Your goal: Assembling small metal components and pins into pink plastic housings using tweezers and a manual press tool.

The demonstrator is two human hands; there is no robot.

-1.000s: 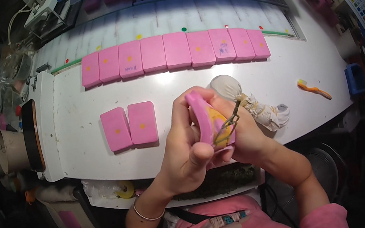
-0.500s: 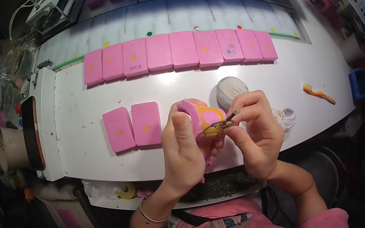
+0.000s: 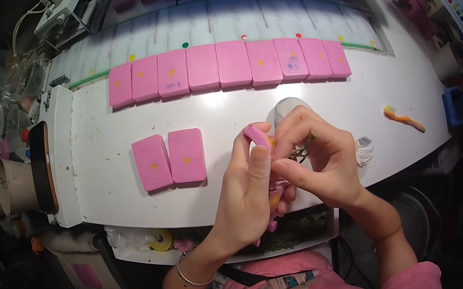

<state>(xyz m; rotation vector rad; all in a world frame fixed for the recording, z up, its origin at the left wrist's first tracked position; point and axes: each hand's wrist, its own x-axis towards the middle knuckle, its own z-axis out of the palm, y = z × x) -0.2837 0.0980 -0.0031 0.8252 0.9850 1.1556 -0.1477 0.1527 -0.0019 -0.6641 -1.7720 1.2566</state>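
Note:
In my left hand [image 3: 244, 206] a bent, flexible pink-and-yellow rubber mould [image 3: 256, 136] stands on edge, thumb against its near face. Most of it is hidden behind my fingers, and its lower end shows below them. My right hand [image 3: 331, 162] is closed in a pinch at the mould's right side. A thin, dark green, branching looped piece [image 3: 301, 154] sticks out between its fingers; I cannot make out whether it still touches the mould. Behind my right hand is a rounded whitish cloth bundle [image 3: 289, 107], partly covered.
Two pink blocks [image 3: 187, 156] lie left of my hands on the white table [image 3: 106, 158]. Farther back runs a row of several pink blocks [image 3: 202, 67]. An orange-handled brush [image 3: 404, 119] and a small white cloth bundle [image 3: 365, 151] lie right. An open drawer [image 3: 311, 227] sits below the table edge.
Both hands have shifted slightly right. The mould has turned so its patterned face is mostly hidden, and my right fingers have moved in closer to it over the green piece.

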